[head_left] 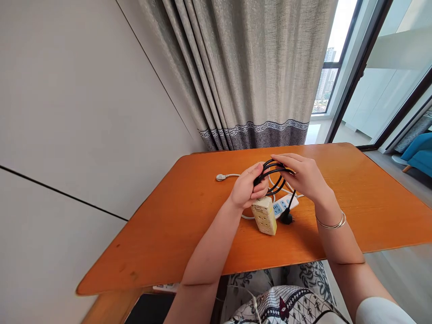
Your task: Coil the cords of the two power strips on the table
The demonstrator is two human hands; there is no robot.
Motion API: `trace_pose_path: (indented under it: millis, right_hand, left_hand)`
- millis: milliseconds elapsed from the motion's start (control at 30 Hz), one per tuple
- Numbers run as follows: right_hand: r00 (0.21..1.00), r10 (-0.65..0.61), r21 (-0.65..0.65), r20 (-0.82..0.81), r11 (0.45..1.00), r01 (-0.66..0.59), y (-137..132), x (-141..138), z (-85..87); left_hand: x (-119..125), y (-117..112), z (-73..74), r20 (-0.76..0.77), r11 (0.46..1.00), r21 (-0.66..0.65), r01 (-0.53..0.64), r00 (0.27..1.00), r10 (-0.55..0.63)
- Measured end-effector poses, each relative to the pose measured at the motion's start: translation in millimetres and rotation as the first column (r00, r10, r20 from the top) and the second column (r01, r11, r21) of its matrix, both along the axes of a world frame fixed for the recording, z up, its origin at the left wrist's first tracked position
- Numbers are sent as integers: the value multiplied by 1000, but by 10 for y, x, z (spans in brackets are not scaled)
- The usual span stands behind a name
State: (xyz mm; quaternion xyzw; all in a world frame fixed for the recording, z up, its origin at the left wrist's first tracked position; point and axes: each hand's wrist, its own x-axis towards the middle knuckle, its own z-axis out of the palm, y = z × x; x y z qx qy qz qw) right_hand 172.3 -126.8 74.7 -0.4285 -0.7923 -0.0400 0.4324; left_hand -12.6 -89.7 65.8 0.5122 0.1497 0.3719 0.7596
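Both my hands are raised over the middle of an orange wooden table. My left hand is closed on a yellowish power strip and one end of its coiled black cable. My right hand grips the other side of the cable loops with curled fingers. The cable's black plug dangles down to the table. Under my hands lies a white power strip with blue sockets; its white cord runs left to a white plug.
A grey curtain hangs behind the table, with a pale wall at left and glass doors at right. A blue chair stands far right. Patterned fabric covers my lap below the table's near edge.
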Motion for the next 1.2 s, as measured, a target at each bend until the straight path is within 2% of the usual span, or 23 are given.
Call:
trace_pose_path:
  millis: [200,367,533,633,800,967,1067,1200]
  right_hand:
    - [990,83,0,-114,996,-84,19,20,3]
    - [952,148,-122,-268,975,-185,16,16,18]
    - [831,247,-248,-499,877,-410,45,21,33]
    - [779,277,-268,-562,830,-488,85,33,20]
    - [786,268,-256,-557,845,-470,133,20,-34]
    - [759,276,-268,-590,819,-507,158,-19,-53]
    - [755,266,-287,-600,809,-513,210,-26,-66]
    - [806,222,-382,-549,791,-478,301,3,-124]
  left_hand:
    - [-18,26,5,-37,999,32,11,999,-9]
    - [-54,55,12,-65,995,79,65,996,-60]
    - [-72,42,26,-96,991,73,116,989,-108]
    - [-69,23,47,-91,990,34,138,987,-135]
    - [-79,34,51,-70,983,-4,185,980,-185]
    - [-71,39,31,-47,970,-11,245,968,-245]
    - [-49,12,59,3,979,-76,191,982,-191]
    - [-107,-31,171,111,982,-176,62,993,-43]
